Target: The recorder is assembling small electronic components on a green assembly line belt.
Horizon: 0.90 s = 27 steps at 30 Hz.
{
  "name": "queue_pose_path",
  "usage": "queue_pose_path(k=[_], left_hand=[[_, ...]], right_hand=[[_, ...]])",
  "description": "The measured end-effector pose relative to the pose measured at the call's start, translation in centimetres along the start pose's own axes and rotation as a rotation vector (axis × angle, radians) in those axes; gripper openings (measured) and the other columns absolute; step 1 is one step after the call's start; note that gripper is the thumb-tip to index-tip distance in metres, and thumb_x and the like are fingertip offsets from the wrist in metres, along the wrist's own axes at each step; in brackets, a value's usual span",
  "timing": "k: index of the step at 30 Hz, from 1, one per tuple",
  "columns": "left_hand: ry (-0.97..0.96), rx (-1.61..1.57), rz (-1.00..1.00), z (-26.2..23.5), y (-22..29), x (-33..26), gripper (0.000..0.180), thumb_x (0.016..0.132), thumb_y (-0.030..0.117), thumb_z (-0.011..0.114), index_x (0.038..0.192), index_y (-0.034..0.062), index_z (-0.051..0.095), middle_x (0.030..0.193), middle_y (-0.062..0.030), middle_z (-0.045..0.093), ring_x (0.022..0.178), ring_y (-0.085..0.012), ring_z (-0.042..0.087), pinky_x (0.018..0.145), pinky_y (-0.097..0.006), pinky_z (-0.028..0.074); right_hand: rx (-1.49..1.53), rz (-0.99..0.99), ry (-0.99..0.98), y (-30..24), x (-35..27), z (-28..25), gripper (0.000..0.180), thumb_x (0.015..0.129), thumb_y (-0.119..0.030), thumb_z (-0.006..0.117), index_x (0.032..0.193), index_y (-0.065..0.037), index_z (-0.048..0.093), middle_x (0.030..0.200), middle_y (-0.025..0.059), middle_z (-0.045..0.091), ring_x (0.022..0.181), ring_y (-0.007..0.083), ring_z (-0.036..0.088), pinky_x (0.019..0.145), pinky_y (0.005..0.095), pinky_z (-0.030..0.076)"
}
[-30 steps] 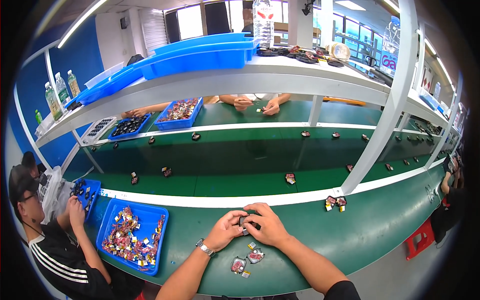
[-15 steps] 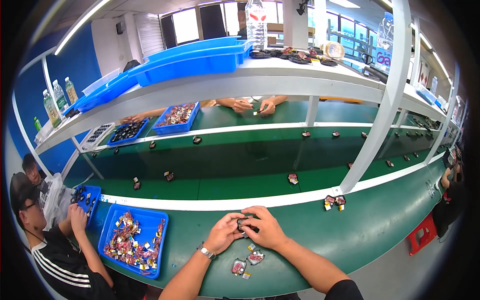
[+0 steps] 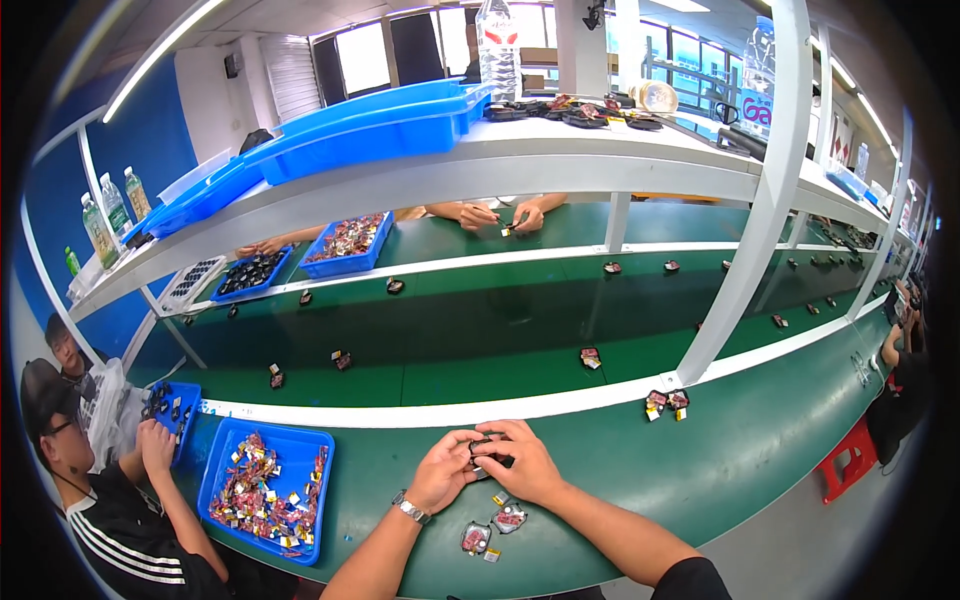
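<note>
Both my hands meet over the near part of the green table. My left hand closes around a small black casing, with its fingers beneath and at the side. My right hand pinches the same piece from above, its thumb and fingers covering most of it. What lies inside the casing is hidden. Just below my hands, two small open assemblies, a left one and a right one, lie on the table, each with reddish parts and a yellow-and-white tab.
A blue bin of small red, yellow and white parts stands left. Beside it, a co-worker reaches toward a smaller blue tray of black pieces. Two assemblies sit by the shelf post. More assemblies are scattered on the belt.
My hands stay together on the casing, and the right fingers have shifted over it. Assemblies on the near belt have slid slightly right. The view has tilted a little.
</note>
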State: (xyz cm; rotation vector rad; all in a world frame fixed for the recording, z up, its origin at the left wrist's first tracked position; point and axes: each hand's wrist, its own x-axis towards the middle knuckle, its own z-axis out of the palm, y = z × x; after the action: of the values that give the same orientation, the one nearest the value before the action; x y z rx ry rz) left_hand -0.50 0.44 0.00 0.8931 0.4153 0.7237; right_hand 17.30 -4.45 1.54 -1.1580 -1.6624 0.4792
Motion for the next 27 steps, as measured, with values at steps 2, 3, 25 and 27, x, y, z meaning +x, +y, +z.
queue_pose_path(k=[2, 3, 25, 27], left_hand=[[-0.003, -0.016, 0.021, -0.3, -0.3, -0.1, 0.028, 0.101, 0.01, 0.047, 0.128, 0.005, 0.046, 0.124, -0.0111, 0.058, 0.114, -0.0196, 0.057, 0.097, -0.039, 0.049], [-0.001, -0.016, 0.02, -0.3, -0.4, -0.1, 0.028, 0.101, 0.01, 0.047, 0.128, 0.005, 0.046, 0.124, -0.0111, 0.058, 0.114, -0.0196, 0.057, 0.097, -0.039, 0.049], [-0.096, -0.099, 0.127, 0.3, -0.7, 0.0, 0.025, 0.1, 0.011, 0.051, 0.125, 0.0061, 0.048, 0.141, -0.0169, 0.048, 0.123, -0.0281, 0.054, 0.104, -0.046, 0.044], [-0.072, -0.097, 0.154, 0.2, -1.0, -0.2, 0.025, 0.1, 0.011, 0.051, 0.125, 0.0064, 0.048, 0.139, -0.0156, 0.049, 0.122, -0.0267, 0.054, 0.104, -0.045, 0.045]], right_hand=[[-0.024, 0.004, 0.004, -0.4, -0.1, 0.1, 0.017, 0.078, -0.008, 0.074, 0.095, -0.009, 0.075, 0.122, 0.0056, 0.064, 0.11, 0.0248, 0.057, 0.09, 0.0355, 0.052], [-0.022, 0.006, 0.003, -0.4, -0.1, 0.3, 0.017, 0.078, -0.008, 0.074, 0.095, -0.009, 0.075, 0.122, 0.0056, 0.064, 0.11, 0.0248, 0.057, 0.09, 0.0355, 0.052], [-0.027, -0.14, 0.093, -1.3, 0.3, -0.2, 0.019, 0.072, -0.003, 0.073, 0.091, -0.007, 0.073, 0.126, 0.0085, 0.061, 0.118, 0.029, 0.054, 0.101, 0.0412, 0.045], [0.003, -0.12, 0.069, -1.3, 0.3, -0.1, 0.02, 0.073, -0.003, 0.073, 0.092, -0.006, 0.073, 0.127, 0.0086, 0.061, 0.119, 0.0294, 0.054, 0.102, 0.0417, 0.044]])
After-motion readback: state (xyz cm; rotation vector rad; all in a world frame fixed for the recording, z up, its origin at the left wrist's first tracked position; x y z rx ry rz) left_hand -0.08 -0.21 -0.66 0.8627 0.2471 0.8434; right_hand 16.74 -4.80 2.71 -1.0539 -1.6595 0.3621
